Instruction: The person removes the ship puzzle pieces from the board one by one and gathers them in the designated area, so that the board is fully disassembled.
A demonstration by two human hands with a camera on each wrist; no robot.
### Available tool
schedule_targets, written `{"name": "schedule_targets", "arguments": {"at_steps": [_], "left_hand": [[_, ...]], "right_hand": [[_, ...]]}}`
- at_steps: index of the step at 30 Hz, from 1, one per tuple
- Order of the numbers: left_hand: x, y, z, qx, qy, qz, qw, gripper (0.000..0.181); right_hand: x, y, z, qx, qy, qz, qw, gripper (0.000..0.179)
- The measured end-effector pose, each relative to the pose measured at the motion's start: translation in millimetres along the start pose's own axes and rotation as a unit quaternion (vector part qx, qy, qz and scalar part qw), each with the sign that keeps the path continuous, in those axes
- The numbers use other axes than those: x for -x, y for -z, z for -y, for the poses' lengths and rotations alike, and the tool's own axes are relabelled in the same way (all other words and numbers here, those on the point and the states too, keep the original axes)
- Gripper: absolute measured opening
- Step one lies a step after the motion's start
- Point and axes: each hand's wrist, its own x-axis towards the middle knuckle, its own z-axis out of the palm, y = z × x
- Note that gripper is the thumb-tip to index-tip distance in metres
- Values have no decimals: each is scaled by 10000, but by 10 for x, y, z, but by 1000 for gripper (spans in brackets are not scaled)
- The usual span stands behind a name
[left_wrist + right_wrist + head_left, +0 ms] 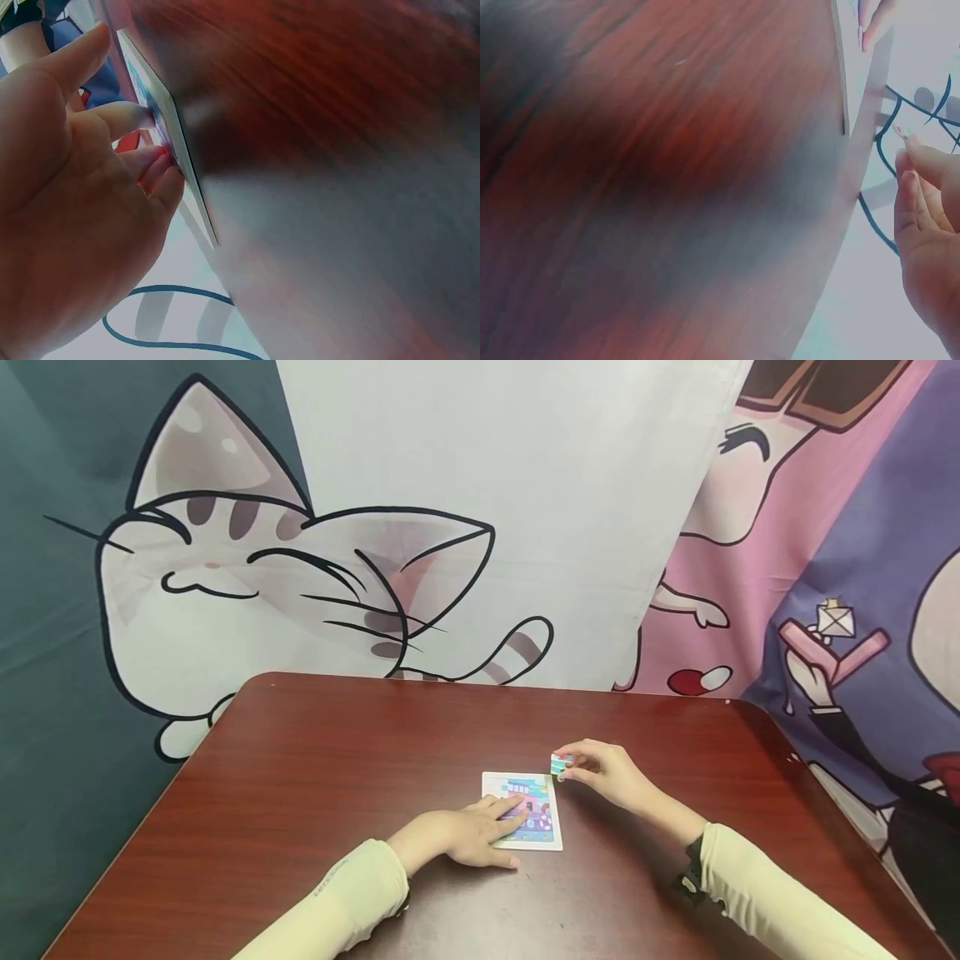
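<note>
A flat picture board (543, 827) with a white border and a colourful print lies on the table. On its left part rests my left hand (480, 833), its fingers spread over the picture. From the left wrist view, those fingertips touch the board's face near its edge (196, 187). My right hand (611, 772) pinches a small, square, colourful-striped piece (560, 764) between thumb and fingers, at the board's far right corner. In the right wrist view the right hand (934, 232) mostly hides the piece.
The dark red-brown wooden table (337, 760) has rounded far corners. Behind it hangs a cloth backdrop (585, 485) with a cartoon cat and other figures, right at the table's far edge.
</note>
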Motion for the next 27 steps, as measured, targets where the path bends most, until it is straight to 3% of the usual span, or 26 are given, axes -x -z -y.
{"name": "schedule_targets", "arguments": {"at_steps": [13, 20, 27], "left_hand": [[-8, -20, -18, -44, -2, -74, 10000, 70], [-9, -68, -40, -181, 75, -95, 9998, 74], [-7, -68, -51, 80, 218, -26, 9997, 73]], "right_hand": [[157, -1, -63, 128, -383, 401, 9984, 31], [198, -36, -113, 202, -539, 345, 9977, 31], [201, -35, -138, 227, -520, 410, 9975, 31]]}}
